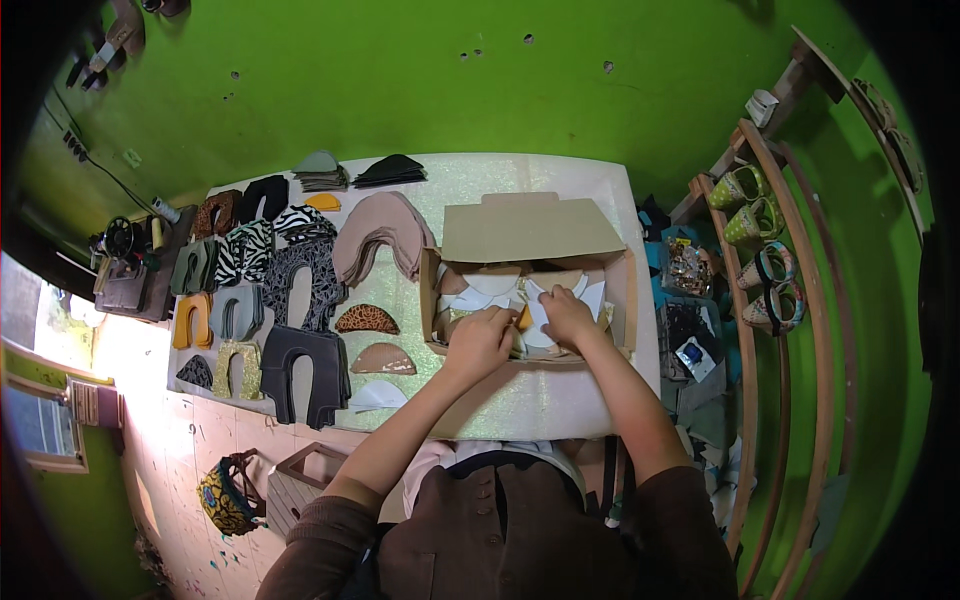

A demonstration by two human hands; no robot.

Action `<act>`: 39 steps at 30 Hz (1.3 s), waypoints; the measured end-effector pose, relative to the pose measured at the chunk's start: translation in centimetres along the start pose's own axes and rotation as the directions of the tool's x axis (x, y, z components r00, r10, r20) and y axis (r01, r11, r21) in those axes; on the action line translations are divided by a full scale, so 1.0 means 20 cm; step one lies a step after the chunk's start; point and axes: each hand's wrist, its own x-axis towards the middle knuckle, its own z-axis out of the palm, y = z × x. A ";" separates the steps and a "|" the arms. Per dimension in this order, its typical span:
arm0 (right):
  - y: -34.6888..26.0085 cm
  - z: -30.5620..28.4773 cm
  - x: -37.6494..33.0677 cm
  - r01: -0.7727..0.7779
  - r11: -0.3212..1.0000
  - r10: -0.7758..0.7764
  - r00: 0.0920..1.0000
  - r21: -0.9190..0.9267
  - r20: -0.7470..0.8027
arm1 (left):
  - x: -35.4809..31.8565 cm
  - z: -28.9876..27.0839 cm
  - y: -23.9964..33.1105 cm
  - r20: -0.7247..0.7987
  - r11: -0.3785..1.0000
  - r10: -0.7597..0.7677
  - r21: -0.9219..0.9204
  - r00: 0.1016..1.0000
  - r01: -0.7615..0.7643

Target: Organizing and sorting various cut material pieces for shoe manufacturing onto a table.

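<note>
An open cardboard box (629, 300) stands on the table in front of me, its lid (535, 230) folded back toward the wall. White curved cut pieces (480, 296) lie loose inside, with some tan and yellow ones among them. My left hand (482, 340) reaches over the box's near side, fingers bent and closed beside a small orange-yellow piece (524, 318); what they grip is hidden. To its right, my right hand (567, 316) is inside the box, its fingers closed on a white cut piece (537, 312).
Stacks of U-shaped cut pieces in pink (380, 232), black (300, 370) and zebra print (243, 250) cover the table's left. Half-round pieces, one leopard-spotted (367, 319), lie left of the box. A sewing machine (125, 245) stands far left; a wooden shoe rack (790, 350) leans at right.
</note>
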 end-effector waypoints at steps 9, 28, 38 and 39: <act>0.02 -0.08 0.00 0.026 0.856 0.018 0.997 0.516 -0.079 | 0.01 0.01 0.03 0.080 0.990 -0.135 -0.040 0.988 0.139; -0.72 -0.19 -0.12 0.202 0.305 0.086 0.967 0.931 -0.238 | -0.28 -0.51 -0.24 -0.027 0.737 -0.484 -0.552 0.875 0.391; -1.21 0.22 -0.18 0.202 0.751 -0.071 0.971 0.629 -0.228 | -0.76 -0.69 -0.48 0.021 0.949 -0.315 0.023 0.949 0.315; -1.21 0.29 -0.18 0.202 0.797 -0.080 0.970 0.569 -0.232 | -0.80 -0.68 -0.50 0.059 0.972 -0.224 0.093 0.973 0.218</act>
